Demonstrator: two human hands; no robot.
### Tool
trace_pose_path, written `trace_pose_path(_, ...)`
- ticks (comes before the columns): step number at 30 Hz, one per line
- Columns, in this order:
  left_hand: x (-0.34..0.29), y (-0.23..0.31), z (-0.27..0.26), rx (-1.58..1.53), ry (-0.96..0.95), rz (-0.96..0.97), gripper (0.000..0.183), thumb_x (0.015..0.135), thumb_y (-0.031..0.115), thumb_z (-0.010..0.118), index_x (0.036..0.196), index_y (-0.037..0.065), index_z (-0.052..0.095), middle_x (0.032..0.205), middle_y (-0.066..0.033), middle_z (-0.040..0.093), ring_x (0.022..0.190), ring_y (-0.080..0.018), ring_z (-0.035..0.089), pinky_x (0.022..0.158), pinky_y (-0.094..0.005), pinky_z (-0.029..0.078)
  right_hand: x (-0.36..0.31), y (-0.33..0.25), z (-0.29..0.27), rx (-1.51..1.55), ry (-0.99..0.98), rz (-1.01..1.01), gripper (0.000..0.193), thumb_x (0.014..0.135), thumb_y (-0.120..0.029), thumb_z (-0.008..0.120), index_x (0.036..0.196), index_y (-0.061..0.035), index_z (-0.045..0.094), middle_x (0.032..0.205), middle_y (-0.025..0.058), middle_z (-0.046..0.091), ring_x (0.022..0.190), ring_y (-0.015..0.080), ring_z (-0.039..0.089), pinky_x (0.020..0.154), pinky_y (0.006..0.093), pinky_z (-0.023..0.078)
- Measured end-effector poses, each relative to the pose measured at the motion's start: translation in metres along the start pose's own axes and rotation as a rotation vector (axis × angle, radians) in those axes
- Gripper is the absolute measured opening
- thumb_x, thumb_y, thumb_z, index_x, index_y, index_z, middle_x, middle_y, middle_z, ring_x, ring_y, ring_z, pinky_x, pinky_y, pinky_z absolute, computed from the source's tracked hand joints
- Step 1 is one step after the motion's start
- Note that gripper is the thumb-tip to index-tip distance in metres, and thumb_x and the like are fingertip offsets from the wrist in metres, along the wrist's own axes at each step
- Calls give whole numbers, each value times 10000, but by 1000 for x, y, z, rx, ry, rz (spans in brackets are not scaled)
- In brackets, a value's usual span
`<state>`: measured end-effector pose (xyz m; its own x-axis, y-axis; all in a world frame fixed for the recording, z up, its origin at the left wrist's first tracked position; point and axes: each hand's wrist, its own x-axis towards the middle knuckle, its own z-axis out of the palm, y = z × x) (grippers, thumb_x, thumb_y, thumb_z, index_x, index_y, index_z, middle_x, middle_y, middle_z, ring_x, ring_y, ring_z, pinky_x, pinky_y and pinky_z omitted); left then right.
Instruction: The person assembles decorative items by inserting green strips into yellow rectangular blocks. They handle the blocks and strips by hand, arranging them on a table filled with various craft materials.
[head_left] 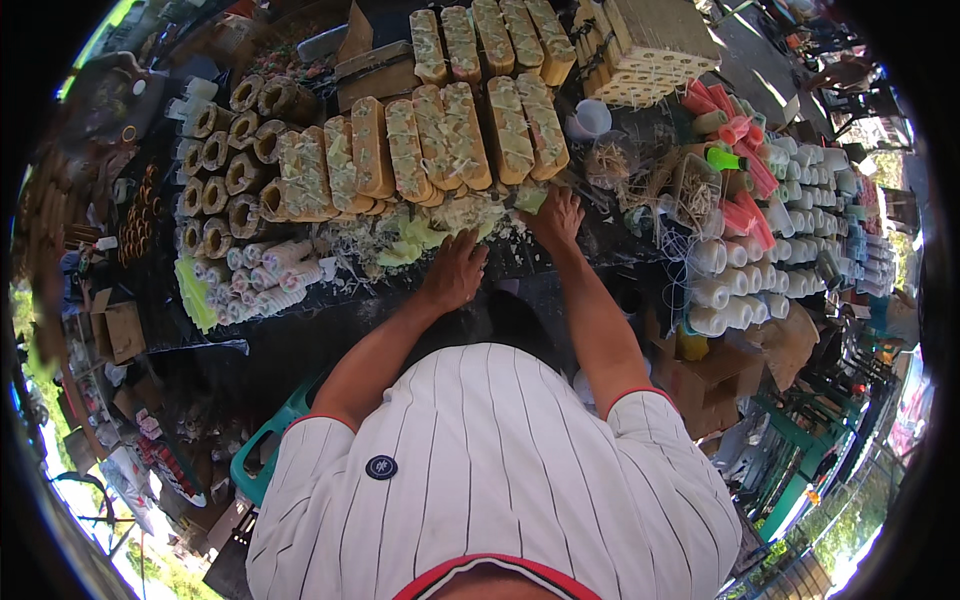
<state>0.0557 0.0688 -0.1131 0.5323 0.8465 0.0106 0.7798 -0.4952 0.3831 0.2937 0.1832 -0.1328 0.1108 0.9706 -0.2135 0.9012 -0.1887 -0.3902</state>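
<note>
My left hand (457, 272) is at the front edge of the dark table, fingers stretched toward a heap of pale shreds (468, 214). My right hand (556, 218) lies open to its right, beside a pale yellow-green scrap (531, 197); whether it touches the scrap I cannot tell. Neither hand shows anything held. Just beyond them stands a row of long, rounded tan blocks (464, 135), their tops strewn with pale scraps. Crumpled yellow-green sheets (410, 242) lie left of my left hand.
Brown open tubes (242, 172) are stacked at the left, with wrapped white rolls (268, 280) nearer. At the right are white rolls (735, 290), red-pink sheets (748, 218) and a tub of straw-like strands (697, 180). A perforated wooden block (650, 50) stands at the back.
</note>
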Motion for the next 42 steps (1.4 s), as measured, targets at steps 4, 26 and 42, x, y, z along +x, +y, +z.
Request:
trace_pose_path(4,-14,3,-78,-321,98,-62,489,947,221,784,1368,14,645,1234,-227,719,1087,-395,744,931,-467,604,-26,32,-2,159,112,-90,510,836,-406,896,1141,-71,661,1256,165,642,1213,422,569,1004,549,463)
trace_pose_path(26,281,-228,-188,-802,127,-725,544,858,271,898,1143,-132,670,1269,-244,694,1246,-335,661,922,-519,565,-216,43,-18,470,51,381,318,978,-305,766,1109,-15,788,1022,189,802,969,305,792,859,403,598)
trace_pose_path(42,237,-210,-316,-770,487,-547,492,820,98,876,1190,-76,603,1021,-197,728,795,-287,775,694,-454,655,-201,72,-38,539,-52,261,309,970,-276,761,1081,12,782,978,204,802,904,299,798,818,397,607)
